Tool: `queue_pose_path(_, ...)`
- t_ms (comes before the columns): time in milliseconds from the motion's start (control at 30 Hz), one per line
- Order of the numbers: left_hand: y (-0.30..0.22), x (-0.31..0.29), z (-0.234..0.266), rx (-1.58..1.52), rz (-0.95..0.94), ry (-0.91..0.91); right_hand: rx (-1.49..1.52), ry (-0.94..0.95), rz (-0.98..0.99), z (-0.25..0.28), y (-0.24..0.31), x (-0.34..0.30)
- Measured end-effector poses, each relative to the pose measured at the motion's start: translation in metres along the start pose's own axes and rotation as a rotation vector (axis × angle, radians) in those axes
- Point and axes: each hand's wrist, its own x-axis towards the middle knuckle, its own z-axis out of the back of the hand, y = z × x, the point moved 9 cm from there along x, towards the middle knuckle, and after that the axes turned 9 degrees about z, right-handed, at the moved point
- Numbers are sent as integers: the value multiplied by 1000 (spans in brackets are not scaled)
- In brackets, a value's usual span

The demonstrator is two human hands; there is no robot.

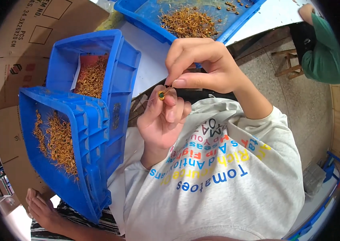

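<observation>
My left hand (164, 120) is raised in front of my chest, palm up with its fingers curled. Between its thumb and fingertips sits a small wire-wound ring coil (161, 95), yellowish with a green core and thin copper leads. Just above it, my right hand (206, 66) closes thumb and forefinger in a pinch on a thin copper wire running from the coil. The wire is so fine that its end is hard to follow. Both hands are between the blue bins on the left and the blue tray at the top.
A blue bin (93, 176) and another blue bin (115, 60) behind it hold heaps of copper-wired coils. More coils lie in a blue tray (150, 28) on the white table (135, 44). Cardboard boxes (21, 80) line the left. Another person's hand (41, 209) is at lower left; a green-clad person (324, 56) sits upper right.
</observation>
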Motion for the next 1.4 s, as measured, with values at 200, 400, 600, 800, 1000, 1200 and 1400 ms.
queue_pose_path(200,7,2,-3,-18,70,36,-28,20,10,0,2,2)
queue_pose_path(400,7,4,-3,-2,55,24,-80,-27,17,2,4,-1)
queue_pose_path(600,10,6,-3,-76,80,37,-77,-3,29,4,7,-2)
queue_pose_path(800,10,6,-2,-120,111,48,-63,-3,58,11,4,-2)
queue_pose_path(1000,16,6,-3,-153,168,70,-60,32,101,9,7,-2)
queue_pose_path(1200,17,9,-3,-156,189,96,-131,17,75,8,9,-2)
queue_pose_path(1400,16,11,-6,-141,168,103,-145,-44,-26,10,0,-8)
